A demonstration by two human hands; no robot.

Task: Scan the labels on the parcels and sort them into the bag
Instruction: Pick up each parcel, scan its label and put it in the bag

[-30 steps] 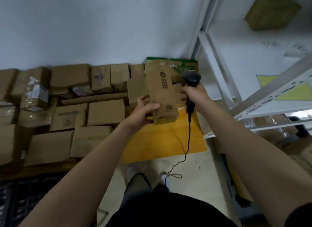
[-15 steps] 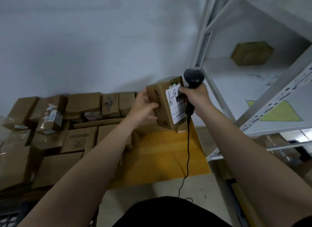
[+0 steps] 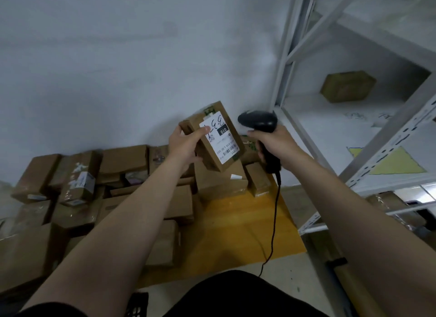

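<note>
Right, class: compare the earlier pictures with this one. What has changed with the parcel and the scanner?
The left hand raised the parcel and turned it, so its white label now faces the camera. The right hand drew the barcode scanner off to the parcel's right, apart from it. Both hands keep their hold; the stacked parcels lie unmoved.

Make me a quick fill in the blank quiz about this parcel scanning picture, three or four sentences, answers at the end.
The left hand holds a cardboard parcel, thumb on its white ____.
The right hand grips a black handheld ____.
Its cable hangs over a floor mat coloured ____.
One box sits on the white metal ____.
Answers: label; scanner; yellow; shelf.
</note>
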